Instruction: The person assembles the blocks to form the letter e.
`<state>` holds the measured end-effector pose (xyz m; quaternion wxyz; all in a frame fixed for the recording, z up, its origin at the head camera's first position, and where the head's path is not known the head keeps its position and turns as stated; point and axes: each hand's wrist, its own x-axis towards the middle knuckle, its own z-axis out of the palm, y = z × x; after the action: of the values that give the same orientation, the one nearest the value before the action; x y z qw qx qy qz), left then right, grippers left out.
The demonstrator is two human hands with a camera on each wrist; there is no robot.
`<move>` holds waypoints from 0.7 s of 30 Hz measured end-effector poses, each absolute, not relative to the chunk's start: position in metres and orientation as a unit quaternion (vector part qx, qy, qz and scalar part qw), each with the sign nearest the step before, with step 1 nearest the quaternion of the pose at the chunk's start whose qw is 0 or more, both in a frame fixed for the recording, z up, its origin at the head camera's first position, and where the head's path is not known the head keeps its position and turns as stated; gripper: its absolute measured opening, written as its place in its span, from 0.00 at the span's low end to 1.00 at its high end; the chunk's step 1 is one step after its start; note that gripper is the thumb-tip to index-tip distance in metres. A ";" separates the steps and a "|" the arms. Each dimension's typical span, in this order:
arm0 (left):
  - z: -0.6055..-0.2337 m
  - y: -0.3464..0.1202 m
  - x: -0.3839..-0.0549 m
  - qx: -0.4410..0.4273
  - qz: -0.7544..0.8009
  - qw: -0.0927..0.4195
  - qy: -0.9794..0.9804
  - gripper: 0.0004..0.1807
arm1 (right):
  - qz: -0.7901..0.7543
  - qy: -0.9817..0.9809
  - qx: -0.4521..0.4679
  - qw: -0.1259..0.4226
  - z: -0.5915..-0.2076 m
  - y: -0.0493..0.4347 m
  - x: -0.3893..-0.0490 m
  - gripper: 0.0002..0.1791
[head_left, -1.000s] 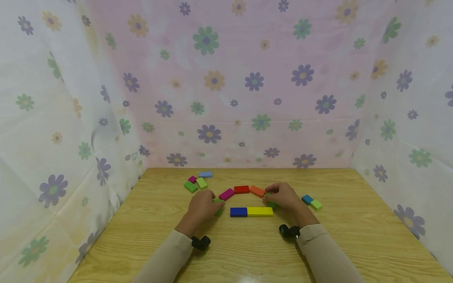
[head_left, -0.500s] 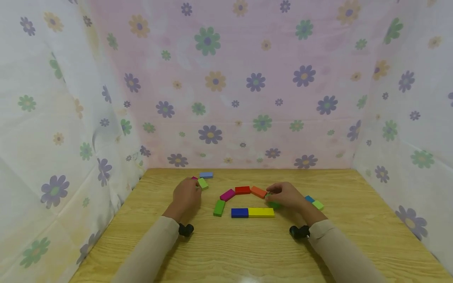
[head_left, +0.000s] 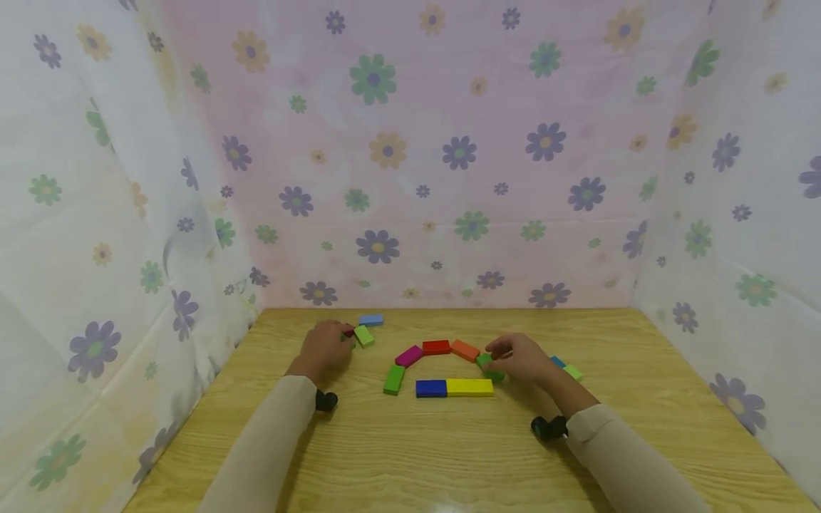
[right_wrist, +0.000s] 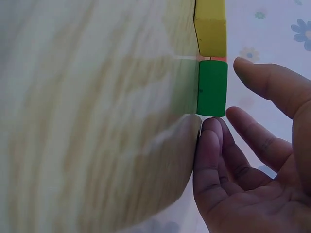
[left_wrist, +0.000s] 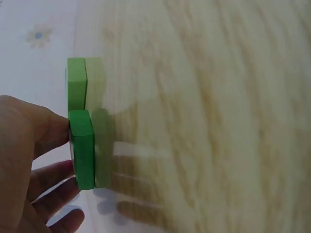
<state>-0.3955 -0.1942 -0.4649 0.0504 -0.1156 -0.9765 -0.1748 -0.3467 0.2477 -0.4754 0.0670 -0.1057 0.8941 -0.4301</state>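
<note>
My left hand [head_left: 323, 349] reaches in at the left group of blocks. A small magenta block [head_left: 348, 333] is at its fingertips. In the left wrist view the thumb is beside a green block [left_wrist: 83, 150], with a light green block [left_wrist: 76, 85] behind; whether the fingers pinch anything is hidden. My right hand [head_left: 522, 360] is at the right end of an arc of blocks, beside a green block [head_left: 490, 367]. In the right wrist view the thumb stands apart from that green block [right_wrist: 212, 90], while fingertips are close against its near end.
The arc also has orange [head_left: 465, 350], red [head_left: 436, 348], magenta [head_left: 408, 356] and green [head_left: 394, 380] blocks. Inside it lie a dark blue [head_left: 431, 388] and a yellow block [head_left: 470, 387]. A light blue block [head_left: 370, 320] lies back left; a blue and a light green block [head_left: 572, 372] lie right.
My left hand has left the green block at the arc's left end and moved left to the loose blocks. My right thumb and fingers have spread apart at the right green block.
</note>
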 end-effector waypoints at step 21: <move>-0.462 -0.198 -0.405 0.010 -0.281 0.071 -0.957 0.08 | -0.409 0.905 -0.086 0.079 -0.473 0.249 -0.342 0.22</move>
<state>-0.4051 -0.1982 -0.4618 0.0715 0.0100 -0.9571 -0.2806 -0.3419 0.2489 -0.4730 0.0788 -0.0855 0.9051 -0.4089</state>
